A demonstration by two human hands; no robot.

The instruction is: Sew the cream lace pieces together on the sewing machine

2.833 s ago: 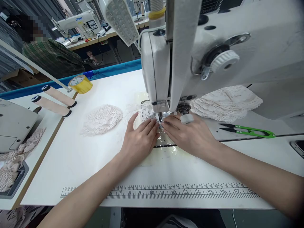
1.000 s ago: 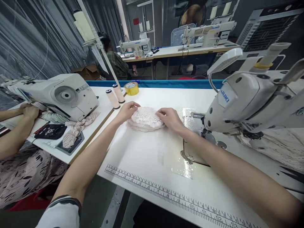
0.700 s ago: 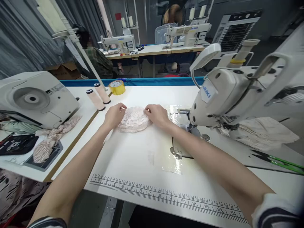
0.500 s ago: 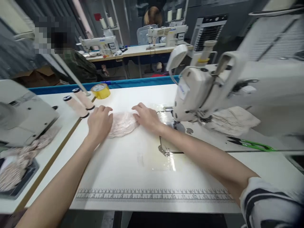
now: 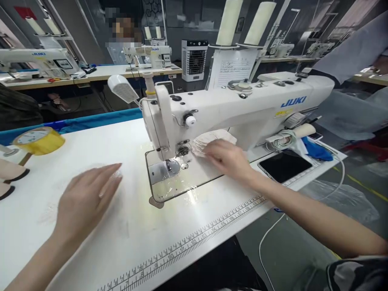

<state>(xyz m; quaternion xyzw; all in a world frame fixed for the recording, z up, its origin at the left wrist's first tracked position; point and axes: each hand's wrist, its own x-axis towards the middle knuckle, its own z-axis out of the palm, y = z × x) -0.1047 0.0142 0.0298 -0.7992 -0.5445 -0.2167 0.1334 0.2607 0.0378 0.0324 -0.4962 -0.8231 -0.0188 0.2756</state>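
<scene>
My left hand [image 5: 89, 196] lies with its fingers stretched out on the white table, left of the needle plate. Under and around it is a pale pink lacy fabric piece [image 5: 50, 212], blurred and mostly covered by the hand. My right hand [image 5: 228, 159] reaches beneath the arm of the sewing machine [image 5: 260, 99], its fingers bent and pinched at the near edge of a stack of pale fabric pieces [image 5: 212, 139]. The fingertips are partly hidden. Between the hands are the presser foot [image 5: 169, 165] and the metal needle plate [image 5: 160, 184].
Yellow tape [image 5: 39, 140] and thread cones [image 5: 10, 171] stand at the left. A phone [image 5: 285, 165], coiled cord [image 5: 283, 139] and blue cloth [image 5: 317, 148] lie at the right end. A printed ruler [image 5: 194, 242] follows the front edge. A person's sleeve [image 5: 348, 48] shows behind the machine.
The view has swung right. My right hand has left the lacy piece and moved right to the stack under the machine arm. My left hand stays at the lacy piece, its fingers now flatter.
</scene>
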